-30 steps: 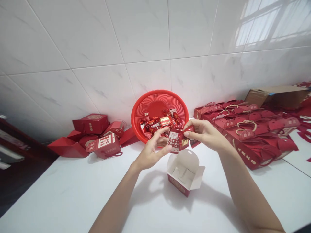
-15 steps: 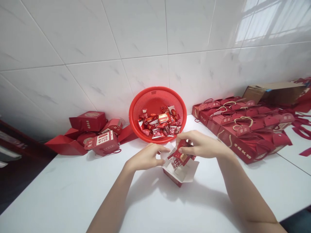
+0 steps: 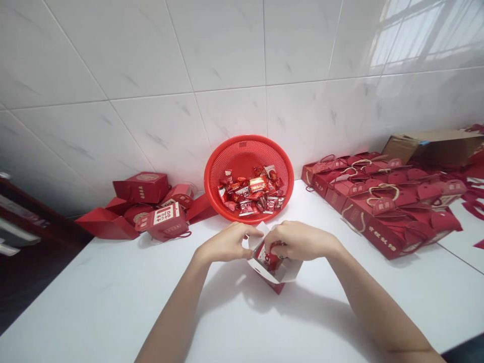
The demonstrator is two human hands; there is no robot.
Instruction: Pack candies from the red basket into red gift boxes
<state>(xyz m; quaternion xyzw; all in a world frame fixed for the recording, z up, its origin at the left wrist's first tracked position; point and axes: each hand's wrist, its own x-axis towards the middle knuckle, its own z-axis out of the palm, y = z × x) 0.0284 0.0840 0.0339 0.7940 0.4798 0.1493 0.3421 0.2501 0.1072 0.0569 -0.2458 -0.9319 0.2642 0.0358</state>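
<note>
A small open box [image 3: 288,272], red outside and white inside, stands on the white table in front of me. My left hand [image 3: 229,243] pinches a raised flap at its left side. Fingers of my right hand [image 3: 298,241] reach down into the box, closed on red-wrapped candies [image 3: 269,258]; the fingertips are partly hidden. Behind the box, a red plastic basket [image 3: 212,187] holds several wrapped candies [image 3: 247,194] in red, white and gold.
Several red gift boxes [image 3: 164,222] lie in a heap at the left. Rows of closed red boxes with cord handles [image 3: 363,201] stand at the right, before a brown cardboard box [image 3: 434,143]. A tiled wall [image 3: 230,50] rises behind the table.
My right hand has lowered from above the box into it with the candies. The near flap now stands more upright. My left hand has stayed at the box's left side.
</note>
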